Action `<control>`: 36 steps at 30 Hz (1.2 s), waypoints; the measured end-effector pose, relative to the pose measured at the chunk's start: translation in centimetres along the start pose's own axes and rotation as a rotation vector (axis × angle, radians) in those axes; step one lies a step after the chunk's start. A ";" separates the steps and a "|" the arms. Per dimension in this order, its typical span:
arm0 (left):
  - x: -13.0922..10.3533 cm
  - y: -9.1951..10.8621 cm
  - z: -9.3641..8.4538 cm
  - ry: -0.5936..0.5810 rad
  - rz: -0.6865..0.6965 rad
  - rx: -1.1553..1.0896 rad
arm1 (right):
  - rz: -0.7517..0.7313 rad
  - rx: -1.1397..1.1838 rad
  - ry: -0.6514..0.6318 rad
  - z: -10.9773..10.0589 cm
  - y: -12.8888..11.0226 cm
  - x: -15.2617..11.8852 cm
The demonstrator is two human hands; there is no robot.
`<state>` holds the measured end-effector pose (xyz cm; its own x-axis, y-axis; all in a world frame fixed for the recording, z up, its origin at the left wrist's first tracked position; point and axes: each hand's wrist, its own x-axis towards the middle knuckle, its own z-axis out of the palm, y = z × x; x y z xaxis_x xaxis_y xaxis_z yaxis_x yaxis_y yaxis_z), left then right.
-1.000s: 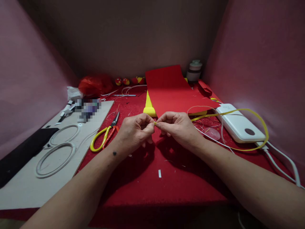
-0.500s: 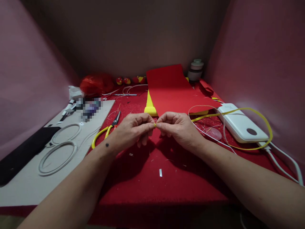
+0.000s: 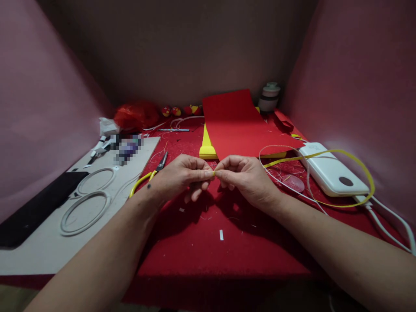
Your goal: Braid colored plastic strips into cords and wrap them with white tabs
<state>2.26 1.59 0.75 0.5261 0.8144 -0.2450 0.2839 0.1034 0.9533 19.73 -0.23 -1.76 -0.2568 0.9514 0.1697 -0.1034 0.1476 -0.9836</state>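
Thumb and finger of my left hand (image 3: 191, 174) pinch a tiny yellow piece (image 3: 213, 173) near the middle of the view. My right hand (image 3: 242, 175) pinches the same piece from the other side, so the fingertips nearly meet around it. Most of the piece is hidden by the fingers. Beyond my hands lie a red sheet (image 3: 240, 125) and a yellow pleated piece (image 3: 208, 151) partly under it. Yellow-handled scissors (image 3: 151, 174) rest beside my left wrist, blades pointing away.
A white power bank (image 3: 334, 173) with cables and a looped yellow strip (image 3: 367, 167) sits at the right. Coiled white cable (image 3: 86, 212) and a black case (image 3: 35, 212) lie on the left board. A red bag (image 3: 136, 116) and lidded jar (image 3: 269, 97) stand behind.
The whole view has shifted slightly, with the table's things appearing a little further right. The fingers of my left hand below the pinch have moved slightly; both hands keep their pinch.
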 end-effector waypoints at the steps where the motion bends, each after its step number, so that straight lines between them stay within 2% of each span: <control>1: 0.0 0.0 0.0 0.011 0.009 0.004 | 0.011 0.021 -0.003 0.0 0.0 0.0; 6: 0.1 0.3 0.8 0.178 0.133 0.057 | 0.039 0.080 -0.014 -0.3 0.1 0.3; 9: 0.1 0.2 1.6 0.276 0.250 0.172 | 0.058 0.104 0.000 -0.4 0.3 0.4; 11: 0.1 -0.1 1.9 0.351 0.355 0.321 | 0.066 0.114 0.010 -0.5 0.5 0.4; 15: 0.2 -0.7 2.1 0.503 0.540 0.768 | 0.071 0.094 0.024 -0.5 0.7 0.5; 18: 0.3 -1.2 1.9 0.523 0.608 0.998 | 0.082 0.072 0.030 -0.5 0.8 0.6; 21: 0.5 -1.6 1.8 0.512 0.621 1.112 | 0.092 0.054 0.024 -0.6 0.8 0.6; 27: 0.5 -1.3 1.9 0.494 0.623 1.124 | 0.116 0.057 -0.009 -0.7 0.5 0.6; 31: 0.0 -0.8 2.0 0.468 0.611 0.998 | 0.096 0.145 -0.040 -0.9 0.4 0.7; 36: -0.4 -0.6 1.9 0.491 0.614 0.878 | 0.064 0.240 -0.084 -1.1 0.5 0.9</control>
<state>3.45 0.13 -0.10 0.4563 0.7433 0.4892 0.6460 -0.6548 0.3924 20.50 1.02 -2.14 -0.3485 0.9294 0.1217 -0.3068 0.0095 -0.9517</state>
